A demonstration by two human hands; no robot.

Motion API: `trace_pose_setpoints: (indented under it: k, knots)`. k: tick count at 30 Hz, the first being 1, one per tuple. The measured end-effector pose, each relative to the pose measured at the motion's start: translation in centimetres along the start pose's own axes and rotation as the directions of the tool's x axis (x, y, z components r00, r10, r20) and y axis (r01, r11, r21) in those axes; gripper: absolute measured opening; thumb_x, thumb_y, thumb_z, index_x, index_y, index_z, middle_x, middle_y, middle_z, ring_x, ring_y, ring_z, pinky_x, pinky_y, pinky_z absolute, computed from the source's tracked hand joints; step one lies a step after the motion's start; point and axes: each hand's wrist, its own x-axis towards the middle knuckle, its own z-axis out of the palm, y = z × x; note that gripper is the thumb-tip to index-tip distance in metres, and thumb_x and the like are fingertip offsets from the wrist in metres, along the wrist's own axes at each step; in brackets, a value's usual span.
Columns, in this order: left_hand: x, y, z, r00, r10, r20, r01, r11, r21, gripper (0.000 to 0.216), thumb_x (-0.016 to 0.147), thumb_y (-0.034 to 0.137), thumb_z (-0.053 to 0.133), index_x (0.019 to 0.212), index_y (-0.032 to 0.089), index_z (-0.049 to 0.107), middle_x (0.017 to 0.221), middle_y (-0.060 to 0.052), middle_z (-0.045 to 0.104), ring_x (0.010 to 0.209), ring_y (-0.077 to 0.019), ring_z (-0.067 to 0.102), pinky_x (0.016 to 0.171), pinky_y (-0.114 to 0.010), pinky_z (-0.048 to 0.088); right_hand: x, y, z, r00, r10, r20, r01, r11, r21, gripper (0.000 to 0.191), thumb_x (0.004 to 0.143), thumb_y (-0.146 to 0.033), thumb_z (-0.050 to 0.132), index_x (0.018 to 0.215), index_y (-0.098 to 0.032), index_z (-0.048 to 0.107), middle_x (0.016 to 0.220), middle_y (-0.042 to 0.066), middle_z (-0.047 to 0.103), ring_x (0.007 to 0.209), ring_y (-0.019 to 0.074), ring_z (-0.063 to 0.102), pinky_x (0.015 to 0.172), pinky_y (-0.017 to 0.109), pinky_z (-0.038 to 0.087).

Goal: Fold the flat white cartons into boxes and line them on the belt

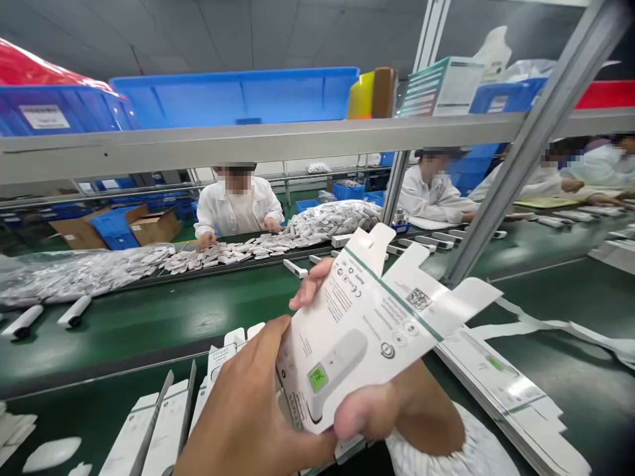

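A white carton (pixel 367 324) printed with a thermometer picture and a QR code is held up in front of me, its end flaps open at the far end. My left hand (pixel 248 410) grips its near left side, with fingertips showing behind the far left edge. My right hand (pixel 401 413) pinches its lower right corner with the thumb on the printed face. A white sleeve cuff (pixel 461 453) shows at my right wrist.
Assembled white cartons (pixel 163 423) stand at the lower left. A stack of flat cartons (pixel 506 383) lies to the right. A green conveyor belt (pixel 149 317) carries white devices (pixel 74 311). Across it, people in white coats (pixel 238 205) sort bagged items (pixel 233 251). Blue bins (pixel 238 96) sit on a shelf overhead.
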Motion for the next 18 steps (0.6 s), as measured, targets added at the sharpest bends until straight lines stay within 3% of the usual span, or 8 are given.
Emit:
trace_pose_setpoints:
  k: [2, 6, 8, 10, 13, 16, 18]
  knots:
    - [0.0, -0.3, 0.3, 0.999, 0.035, -0.029, -0.035, 0.999, 0.0, 0.07, 0.061, 0.034, 0.088, 0.128, 0.029, 0.069, 0.117, -0.005, 0.083, 0.092, -0.0324, 0.082, 0.066, -0.034, 0.063, -0.3, 0.0, -0.1, 1.0, 0.025, -0.014, -0.025, 0.999, 0.022, 0.102, 0.038, -0.036, 0.118, 0.127, -0.032, 0.067, 0.116, 0.006, 0.07, 0.101, 0.029, 0.07, 0.086, 0.043, 0.064]
    - [-0.2, -0.9, 0.8, 0.994, 0.069, -0.08, -0.071, 0.997, -0.017, 0.037, 0.084, 0.044, 0.083, 0.117, 0.029, 0.073, 0.104, -0.001, 0.086, 0.083, -0.0254, 0.082, 0.069, -0.032, 0.065, -0.6, -0.3, 0.0, 0.99, 0.097, -0.106, -0.085, 0.99, 0.108, 0.058, 0.072, -0.021, 0.106, 0.116, -0.031, 0.07, 0.096, -0.001, 0.074, 0.089, 0.0196, 0.073, 0.082, 0.035, 0.063]
    - [-0.2, -1.0, 1.3, 0.992, 0.089, -0.085, -0.091, 0.996, -0.015, 0.036, 0.093, 0.042, 0.077, 0.125, 0.03, 0.071, 0.11, -0.002, 0.086, 0.09, -0.0257, 0.084, 0.075, -0.034, 0.068, -0.5, -0.4, 0.1, 0.988, 0.097, -0.118, -0.085, 0.991, 0.105, 0.048, 0.081, -0.021, 0.1, 0.119, -0.03, 0.072, 0.102, 0.0, 0.079, 0.094, 0.0192, 0.076, 0.09, 0.035, 0.065]
    - [-0.1, -1.0, 1.9, 0.982, 0.151, -0.114, -0.153, 0.988, -0.003, 0.051, 0.094, 0.034, 0.072, 0.144, 0.029, 0.063, 0.132, -0.008, 0.082, 0.113, -0.0303, 0.083, 0.087, -0.04, 0.072, -0.5, -0.9, 0.2, 0.995, 0.045, -0.089, -0.04, 0.998, 0.058, 0.057, 0.084, -0.025, 0.097, 0.133, -0.03, 0.07, 0.126, 0.005, 0.08, 0.115, 0.0246, 0.078, 0.106, 0.042, 0.064]
    - [0.3, -1.3, 2.8, 0.935, 0.291, -0.202, -0.272, 0.955, 0.113, 0.08, 0.094, 0.022, 0.062, 0.17, 0.023, 0.038, 0.165, -0.021, 0.061, 0.147, -0.0417, 0.067, 0.105, -0.055, 0.069, -0.8, -2.3, 0.7, 1.0, -0.01, -0.017, 0.008, 0.993, -0.114, 0.073, 0.088, -0.028, 0.091, 0.153, -0.033, 0.059, 0.154, 0.009, 0.068, 0.151, 0.0331, 0.061, 0.132, 0.057, 0.046]
    - [0.7, -2.0, 3.5, 0.877, 0.387, -0.284, -0.307, 0.907, 0.287, 0.09, 0.097, 0.02, 0.056, 0.178, 0.02, 0.018, 0.177, -0.026, 0.046, 0.156, -0.048, 0.056, 0.11, -0.065, 0.065, -1.8, -3.7, 1.2, 0.993, 0.118, 0.008, -0.111, 0.951, -0.289, 0.083, 0.088, -0.032, 0.089, 0.163, -0.034, 0.053, 0.158, 0.011, 0.066, 0.163, 0.037, 0.049, 0.137, 0.063, 0.038]
    - [0.8, -2.2, 3.6, 0.85, 0.428, -0.308, -0.32, 0.883, 0.344, 0.086, 0.1, 0.019, 0.052, 0.179, 0.021, 0.018, 0.176, -0.024, 0.048, 0.156, -0.045, 0.058, 0.113, -0.061, 0.065, -2.7, -3.9, 1.7, 0.98, 0.198, -0.014, -0.191, 0.926, -0.326, 0.083, 0.091, -0.037, 0.086, 0.166, -0.035, 0.051, 0.156, 0.01, 0.069, 0.164, 0.0367, 0.048, 0.135, 0.061, 0.041]
